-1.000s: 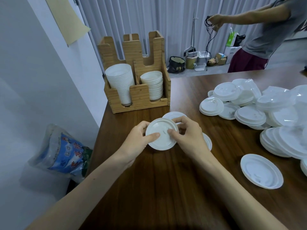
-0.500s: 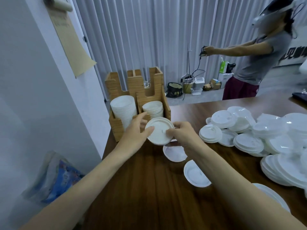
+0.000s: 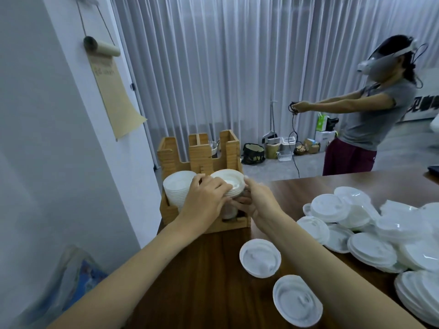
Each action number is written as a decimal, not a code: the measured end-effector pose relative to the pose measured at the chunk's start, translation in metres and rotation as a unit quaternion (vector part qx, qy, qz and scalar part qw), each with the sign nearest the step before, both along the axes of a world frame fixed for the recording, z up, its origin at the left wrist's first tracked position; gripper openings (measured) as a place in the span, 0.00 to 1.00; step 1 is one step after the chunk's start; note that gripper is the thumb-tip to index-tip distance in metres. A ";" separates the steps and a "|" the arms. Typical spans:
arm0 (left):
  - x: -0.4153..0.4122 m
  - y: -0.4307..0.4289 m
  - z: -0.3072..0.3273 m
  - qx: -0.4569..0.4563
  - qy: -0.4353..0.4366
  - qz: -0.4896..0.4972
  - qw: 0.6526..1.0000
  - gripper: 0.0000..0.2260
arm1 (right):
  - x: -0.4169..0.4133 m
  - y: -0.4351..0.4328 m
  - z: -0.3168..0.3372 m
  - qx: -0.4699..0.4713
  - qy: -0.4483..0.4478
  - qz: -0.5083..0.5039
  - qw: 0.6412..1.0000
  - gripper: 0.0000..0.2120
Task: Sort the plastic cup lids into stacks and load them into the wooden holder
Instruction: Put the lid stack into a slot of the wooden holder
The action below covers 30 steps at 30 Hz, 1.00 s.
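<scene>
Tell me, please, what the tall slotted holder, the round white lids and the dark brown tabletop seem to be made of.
The tall slotted holder seems light matt wood, perhaps bamboo: visible grain. The round white lids seem thin, slightly glossy moulded plastic: embossed rims. The dark brown tabletop seems satin wood or laminate: streaked grain, soft reflections.

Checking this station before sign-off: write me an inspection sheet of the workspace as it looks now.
Surface: dark wooden table; no spills seen.
Job's things: wooden holder at the table's far left corner; left stack in one compartment, right stack in the next; loose lid pile at right; single lid and nearest lid by the right arm.
Clutter: plastic bag on the floor at left.
Hands: left hand and right hand both grip the right stack.
Cables: black cable hangs from a second person's hands, off the table.
Surroundings: grey curtain; paper scroll on the wall; bags on the floor.
</scene>
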State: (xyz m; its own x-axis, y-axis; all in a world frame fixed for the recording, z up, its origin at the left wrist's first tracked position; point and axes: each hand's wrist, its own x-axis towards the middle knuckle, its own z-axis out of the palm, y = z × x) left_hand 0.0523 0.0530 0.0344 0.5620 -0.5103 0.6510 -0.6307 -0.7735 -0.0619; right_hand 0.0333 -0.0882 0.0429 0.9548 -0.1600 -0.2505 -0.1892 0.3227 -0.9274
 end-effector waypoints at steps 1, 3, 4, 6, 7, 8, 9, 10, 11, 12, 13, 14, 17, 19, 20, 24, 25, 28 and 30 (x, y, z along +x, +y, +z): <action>0.008 0.001 0.002 -0.002 0.002 0.005 1.000 0.11 | 0.002 -0.001 0.000 -0.019 0.000 -0.002 1.000 0.11; 0.025 0.004 0.004 -0.014 0.024 0.015 1.000 0.10 | 0.004 -0.004 -0.005 -0.092 0.003 0.003 0.996 0.08; 0.033 0.006 0.005 -0.025 0.047 0.017 0.998 0.10 | 0.003 -0.004 -0.008 -0.109 0.001 0.002 0.994 0.08; 0.046 0.006 0.007 -0.037 0.097 0.021 0.994 0.12 | 0.001 -0.001 -0.015 -0.104 -0.026 0.017 0.994 0.09; 0.052 0.006 0.007 -0.033 0.115 0.025 0.993 0.12 | 0.001 0.001 -0.019 -0.101 -0.043 0.035 0.993 0.09; 0.056 0.005 0.008 -0.025 0.129 0.028 0.991 0.13 | 0.003 0.005 -0.023 -0.103 -0.053 0.049 0.992 0.12; 0.061 0.004 0.008 -0.018 0.143 0.030 0.989 0.13 | 0.005 0.008 -0.029 -0.107 -0.062 0.055 0.991 0.18; 0.065 0.003 0.009 -0.014 0.156 0.032 0.987 0.14 | 0.008 0.011 -0.034 -0.102 -0.062 0.058 0.991 0.24; 0.067 0.002 0.010 -0.012 0.171 0.033 0.985 0.14 | 0.013 0.012 -0.039 -0.092 -0.060 0.060 0.992 0.27; 0.069 0.001 0.009 -0.010 0.184 0.033 0.982 0.15 | 0.014 0.014 -0.042 -0.080 -0.062 0.060 0.993 0.29; 0.071 0.000 0.009 -0.011 0.197 0.032 0.980 0.15 | 0.015 0.014 -0.043 -0.067 -0.065 0.061 0.994 0.30; 0.072 -0.001 0.008 -0.016 0.207 0.029 0.978 0.14 | 0.015 0.015 -0.041 -0.054 -0.067 0.059 0.995 0.29; 0.073 -0.003 0.007 -0.038 0.228 0.017 0.973 0.13 | 0.018 0.015 -0.043 -0.026 -0.081 0.052 0.995 0.26; 0.073 -0.004 0.007 -0.039 0.235 0.017 0.971 0.13 | 0.019 0.013 -0.046 -0.022 -0.083 0.046 0.995 0.26; 0.073 -0.005 0.008 -0.036 0.236 0.018 0.971 0.13 | 0.019 0.012 -0.046 -0.018 -0.085 0.045 0.995 0.26; 0.075 -0.006 0.010 -0.008 0.266 0.037 0.963 0.15 | 0.019 0.010 -0.045 0.004 -0.093 0.056 0.994 0.26; 0.076 -0.006 0.011 0.001 0.279 0.043 0.959 0.15 | 0.019 0.009 -0.046 -0.001 -0.095 0.059 0.994 0.26; 0.076 -0.007 0.011 0.007 0.305 0.049 0.951 0.18 | 0.021 0.009 -0.048 -0.003 -0.094 0.059 0.994 0.26; 0.074 -0.008 0.011 0.003 0.302 0.039 0.953 0.19 | 0.023 0.008 -0.050 0.002 -0.093 0.057 0.994 0.27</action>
State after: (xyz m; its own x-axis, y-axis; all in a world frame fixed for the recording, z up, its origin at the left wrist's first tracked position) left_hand 0.1260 0.0449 0.0450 0.8690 -0.4549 0.1949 -0.4941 -0.8197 0.2898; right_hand 0.0564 -0.0803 -0.0072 0.9965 -0.0485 -0.0684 -0.0499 0.3125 -0.9486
